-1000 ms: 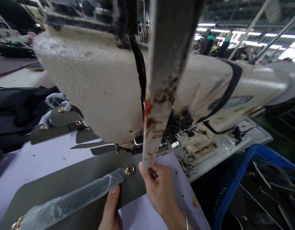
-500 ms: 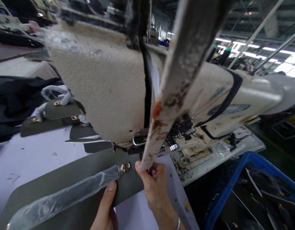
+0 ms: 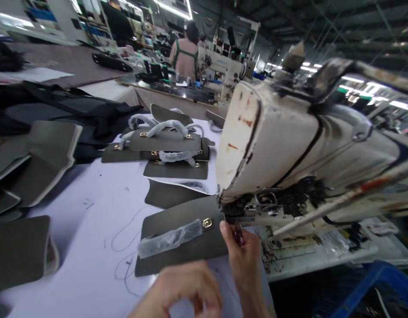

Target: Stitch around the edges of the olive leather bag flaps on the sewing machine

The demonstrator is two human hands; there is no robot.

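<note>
A grey-green bag panel (image 3: 180,260) lies flat at the sewing machine, its right end under the machine head (image 3: 273,141) by the presser foot. On it sits a plastic-wrapped handle (image 3: 173,238) with a gold metal fitting (image 3: 207,223). My right hand (image 3: 245,256) is at the panel's right edge, just below the needle area. Its fingers are closed around a small pink and dark thing (image 3: 238,234), mostly hidden; the thumb points up at the panel's edge. My left hand (image 3: 184,287), slightly blurred, is in front of the panel, fingers loosely curled and apart from the thumb, with nothing visible in them.
More panels with wrapped handles (image 3: 170,141) lie behind on the white tabletop (image 3: 91,238). Folded grey-green pieces (image 3: 47,163) lie left, beside black fabric (image 3: 67,101). A blue crate (image 3: 372,287) stands low right. A metal rod (image 3: 339,201) crosses the machine. A person (image 3: 185,53) is farther back.
The view has swung left and back from the machine. My left hand has come off the panel and handle toward me. My right hand stays by the needle area.
</note>
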